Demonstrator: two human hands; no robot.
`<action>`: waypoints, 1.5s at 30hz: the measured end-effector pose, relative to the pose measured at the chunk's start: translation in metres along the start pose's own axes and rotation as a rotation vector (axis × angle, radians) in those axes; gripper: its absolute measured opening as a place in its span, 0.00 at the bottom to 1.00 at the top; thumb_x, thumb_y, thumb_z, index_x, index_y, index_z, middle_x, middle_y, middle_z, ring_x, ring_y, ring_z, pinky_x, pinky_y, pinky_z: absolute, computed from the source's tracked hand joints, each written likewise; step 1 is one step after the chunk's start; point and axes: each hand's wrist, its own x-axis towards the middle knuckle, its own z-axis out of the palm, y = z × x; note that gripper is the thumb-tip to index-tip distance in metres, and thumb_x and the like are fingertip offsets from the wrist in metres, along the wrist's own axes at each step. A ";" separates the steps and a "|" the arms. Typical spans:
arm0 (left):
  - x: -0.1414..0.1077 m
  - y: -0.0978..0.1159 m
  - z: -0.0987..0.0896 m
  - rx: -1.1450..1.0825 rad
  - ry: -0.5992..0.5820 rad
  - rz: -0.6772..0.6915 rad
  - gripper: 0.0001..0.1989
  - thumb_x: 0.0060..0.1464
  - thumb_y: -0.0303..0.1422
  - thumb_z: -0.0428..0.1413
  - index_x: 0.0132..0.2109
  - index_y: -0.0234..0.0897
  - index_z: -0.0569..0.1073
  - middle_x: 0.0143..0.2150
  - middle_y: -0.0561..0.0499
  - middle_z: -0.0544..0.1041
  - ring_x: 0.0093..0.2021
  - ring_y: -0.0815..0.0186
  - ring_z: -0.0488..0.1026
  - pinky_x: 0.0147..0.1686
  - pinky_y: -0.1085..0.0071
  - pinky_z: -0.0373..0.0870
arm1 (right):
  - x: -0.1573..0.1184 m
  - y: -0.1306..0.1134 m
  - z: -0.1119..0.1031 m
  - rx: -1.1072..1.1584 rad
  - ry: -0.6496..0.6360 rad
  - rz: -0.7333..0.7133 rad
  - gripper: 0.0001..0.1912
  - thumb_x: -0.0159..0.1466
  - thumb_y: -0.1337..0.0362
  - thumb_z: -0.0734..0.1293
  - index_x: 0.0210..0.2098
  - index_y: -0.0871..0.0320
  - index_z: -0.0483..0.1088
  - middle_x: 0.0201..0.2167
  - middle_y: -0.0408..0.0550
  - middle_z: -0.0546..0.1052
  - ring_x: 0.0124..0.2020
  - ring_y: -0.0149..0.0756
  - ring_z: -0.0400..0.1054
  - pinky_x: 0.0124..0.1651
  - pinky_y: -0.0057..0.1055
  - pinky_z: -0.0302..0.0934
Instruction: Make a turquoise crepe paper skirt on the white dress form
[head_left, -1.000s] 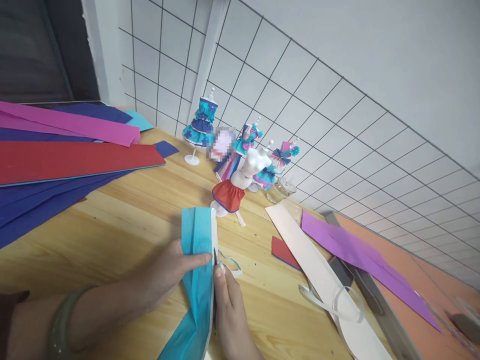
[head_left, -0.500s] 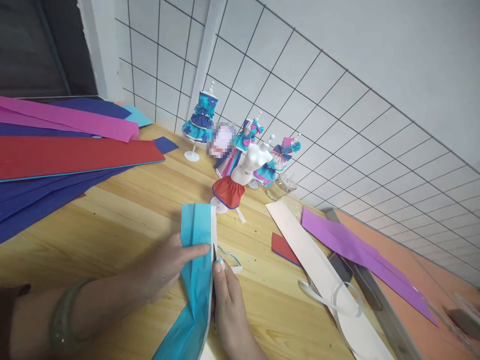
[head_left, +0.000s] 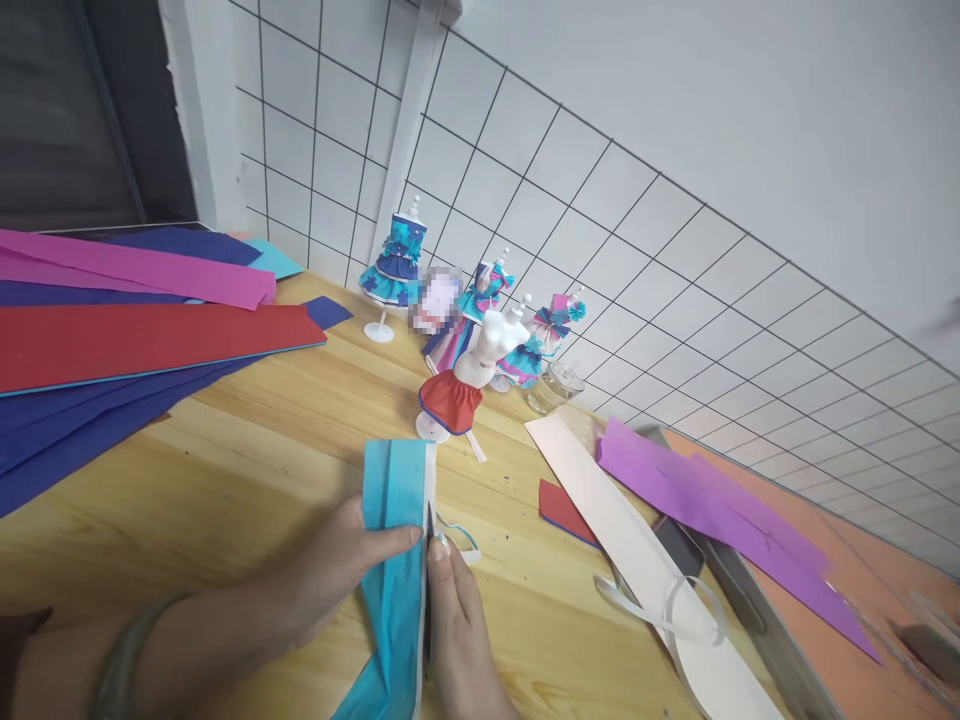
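Observation:
A folded strip of turquoise crepe paper (head_left: pixel 397 590) with a white right edge stands up in front of me. My left hand (head_left: pixel 360 545) grips it from the left, the thumb pressed flat across its face. At the white edge, my right hand (head_left: pixel 461 610) is closed around scissors (head_left: pixel 430 517). Only their dark pointed blade and a bit of the dark lower part show; the rest is hidden by my fingers. The blade tip points up along the edge. Just right of it curls a thin blue-and-white offcut (head_left: pixel 466 545).
A small white mannequin (head_left: pixel 480 355) in a red skirt stands ahead, with several dressed mannequins (head_left: pixel 397 260) and a glass jar (head_left: pixel 553 388) behind. Red paper (head_left: pixel 150 345) and other coloured sheets lie left. A cream strip (head_left: pixel 622 530) and purple paper (head_left: pixel 720 510) lie right.
The camera view has tilted up slightly, so everything sits lower. Both hands keep their grip on the paper and scissors, with the blade still at the white edge.

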 end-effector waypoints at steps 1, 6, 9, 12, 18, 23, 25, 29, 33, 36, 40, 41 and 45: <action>0.001 -0.001 0.000 -0.003 -0.019 0.007 0.10 0.47 0.34 0.61 0.37 0.33 0.76 0.36 0.46 0.81 0.39 0.55 0.76 0.41 0.63 0.72 | 0.000 0.000 0.000 -0.010 -0.010 -0.004 0.23 0.64 0.49 0.59 0.51 0.55 0.70 0.54 0.46 0.71 0.60 0.40 0.57 0.61 0.34 0.49; 0.003 -0.003 -0.001 -0.019 -0.059 0.012 0.10 0.46 0.34 0.61 0.37 0.34 0.77 0.36 0.48 0.81 0.39 0.57 0.77 0.42 0.65 0.72 | 0.000 0.000 -0.001 -0.032 -0.016 0.009 0.25 0.64 0.48 0.58 0.52 0.57 0.69 0.53 0.47 0.72 0.58 0.39 0.60 0.60 0.34 0.51; 0.001 -0.001 0.000 -0.019 -0.031 -0.009 0.11 0.46 0.33 0.61 0.38 0.34 0.77 0.37 0.47 0.81 0.40 0.55 0.77 0.42 0.63 0.72 | 0.000 0.000 -0.001 -0.033 -0.001 0.001 0.24 0.64 0.48 0.58 0.49 0.57 0.70 0.51 0.47 0.73 0.56 0.40 0.61 0.59 0.33 0.52; -0.003 0.001 0.002 -0.023 -0.032 -0.024 0.13 0.47 0.33 0.60 0.40 0.33 0.77 0.39 0.46 0.81 0.42 0.54 0.76 0.42 0.62 0.71 | 0.001 -0.002 -0.002 -0.066 -0.034 -0.021 0.23 0.64 0.48 0.57 0.48 0.57 0.71 0.50 0.48 0.74 0.55 0.40 0.63 0.59 0.33 0.52; -0.005 0.005 0.005 -0.012 0.004 -0.025 0.11 0.45 0.33 0.61 0.37 0.34 0.76 0.37 0.48 0.81 0.39 0.55 0.77 0.40 0.64 0.72 | 0.003 0.000 -0.005 -0.088 -0.088 -0.023 0.24 0.65 0.48 0.55 0.47 0.57 0.70 0.49 0.49 0.74 0.52 0.40 0.65 0.57 0.35 0.55; -0.004 0.006 0.005 -0.041 -0.016 -0.042 0.12 0.45 0.33 0.61 0.38 0.33 0.76 0.37 0.46 0.81 0.41 0.54 0.76 0.43 0.63 0.71 | 0.002 0.001 -0.005 -0.081 -0.088 -0.011 0.24 0.65 0.48 0.55 0.49 0.56 0.69 0.48 0.48 0.74 0.51 0.40 0.66 0.56 0.35 0.56; -0.004 0.007 0.005 -0.091 -0.017 -0.054 0.12 0.45 0.34 0.61 0.37 0.33 0.76 0.37 0.45 0.81 0.41 0.54 0.76 0.43 0.61 0.71 | 0.002 0.000 -0.006 -0.087 -0.083 -0.001 0.24 0.65 0.49 0.55 0.50 0.56 0.69 0.49 0.48 0.74 0.53 0.40 0.65 0.57 0.35 0.55; -0.003 0.008 0.003 -0.167 0.002 -0.033 0.11 0.47 0.35 0.60 0.38 0.33 0.75 0.36 0.45 0.81 0.40 0.54 0.76 0.43 0.60 0.71 | 0.001 0.000 -0.006 -0.118 -0.074 0.020 0.24 0.65 0.48 0.55 0.49 0.57 0.69 0.51 0.48 0.73 0.55 0.40 0.63 0.58 0.34 0.53; -0.002 0.007 0.002 -0.119 -0.024 -0.004 0.10 0.47 0.33 0.60 0.38 0.34 0.76 0.37 0.47 0.81 0.41 0.55 0.76 0.43 0.61 0.71 | 0.000 0.000 -0.005 -0.138 -0.060 0.023 0.24 0.65 0.47 0.56 0.49 0.56 0.70 0.51 0.47 0.73 0.55 0.40 0.62 0.57 0.34 0.55; -0.002 0.006 0.000 -0.089 -0.019 0.002 0.10 0.46 0.33 0.60 0.37 0.33 0.76 0.36 0.47 0.81 0.41 0.53 0.76 0.44 0.61 0.71 | -0.001 -0.001 -0.005 -0.164 -0.037 0.046 0.24 0.64 0.47 0.56 0.48 0.57 0.70 0.50 0.49 0.74 0.54 0.41 0.64 0.57 0.34 0.55; 0.000 0.004 -0.003 -0.073 -0.002 -0.004 0.11 0.45 0.34 0.61 0.37 0.33 0.76 0.35 0.47 0.80 0.40 0.54 0.76 0.43 0.61 0.71 | -0.001 0.002 -0.007 -0.213 -0.037 0.062 0.25 0.64 0.46 0.55 0.48 0.56 0.70 0.49 0.49 0.74 0.53 0.41 0.64 0.57 0.35 0.55; 0.000 0.004 -0.003 -0.072 -0.003 -0.001 0.10 0.45 0.33 0.61 0.36 0.33 0.76 0.34 0.48 0.80 0.39 0.55 0.76 0.42 0.62 0.71 | -0.001 0.003 -0.007 -0.221 -0.034 0.064 0.25 0.64 0.46 0.55 0.48 0.56 0.70 0.49 0.49 0.74 0.54 0.41 0.64 0.57 0.35 0.55; 0.000 0.005 -0.002 -0.086 -0.036 0.002 0.08 0.46 0.33 0.61 0.35 0.34 0.75 0.34 0.50 0.81 0.37 0.60 0.76 0.40 0.67 0.71 | 0.000 0.005 -0.008 -0.172 -0.054 0.064 0.27 0.65 0.46 0.55 0.51 0.58 0.68 0.54 0.50 0.70 0.57 0.41 0.60 0.59 0.34 0.52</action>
